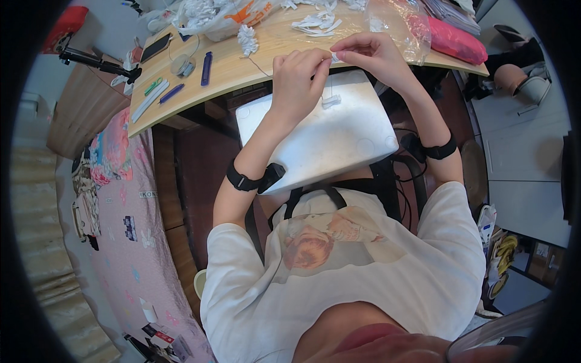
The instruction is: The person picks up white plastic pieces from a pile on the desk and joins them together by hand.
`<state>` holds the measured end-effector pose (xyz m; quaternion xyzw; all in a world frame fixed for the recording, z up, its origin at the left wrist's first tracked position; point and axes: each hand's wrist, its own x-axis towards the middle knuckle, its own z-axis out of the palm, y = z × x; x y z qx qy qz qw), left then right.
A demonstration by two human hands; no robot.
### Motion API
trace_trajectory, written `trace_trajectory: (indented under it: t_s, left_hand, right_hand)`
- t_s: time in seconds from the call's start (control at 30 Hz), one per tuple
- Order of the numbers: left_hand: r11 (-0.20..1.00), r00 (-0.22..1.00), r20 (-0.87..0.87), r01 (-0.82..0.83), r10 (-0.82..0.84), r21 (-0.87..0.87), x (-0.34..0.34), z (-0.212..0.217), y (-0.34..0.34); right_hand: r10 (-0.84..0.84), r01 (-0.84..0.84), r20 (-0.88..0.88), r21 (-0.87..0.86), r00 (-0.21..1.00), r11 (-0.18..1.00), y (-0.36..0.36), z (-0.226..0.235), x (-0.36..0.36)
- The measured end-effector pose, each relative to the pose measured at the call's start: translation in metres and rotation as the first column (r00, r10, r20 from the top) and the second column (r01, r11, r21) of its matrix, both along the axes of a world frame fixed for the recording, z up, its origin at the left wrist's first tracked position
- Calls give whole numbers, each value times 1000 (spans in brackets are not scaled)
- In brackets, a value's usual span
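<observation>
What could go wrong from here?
The tiny white piece pinched between left hand and right hand might slip free.
The thin dark thread, running from the bunched white cluster across the light wooden desk toward the left hand, could snag.
The small white bundle, seen against the white rectangular box, could be overlooked.

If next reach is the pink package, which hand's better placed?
Right, probably: the right hand is nearer the pink package; the left hand would have to reach across. Both pinch a small white piece, so neither looks free.
</observation>
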<state>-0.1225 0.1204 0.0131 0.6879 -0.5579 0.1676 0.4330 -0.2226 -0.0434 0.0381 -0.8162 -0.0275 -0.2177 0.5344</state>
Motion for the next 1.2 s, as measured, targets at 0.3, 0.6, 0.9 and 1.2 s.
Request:
trace_trajectory:
  t_s: [0.3,0.6,0.9,1.2]
  left_hand:
    - [999,1000,21,21,-20,-38,0,2,3]
    - [996,977,-195,86,-86,-6,2,-3,2]
    - [991,883,-461,128,-91,49,-1,4,7]
    - [984,828,-532,160,-177,-78,6,-2,7]
  right_hand:
    - [11,-12,-29,-38,1000,999,-1,-2,-1]
    - [-31,32,13,-155,999,987,3,-3,-3]
    - [146,-155,-80,-125,986,980,-6,-6,-4]
    - [-33,33,5,-72,999,997,-8,-5,-9]
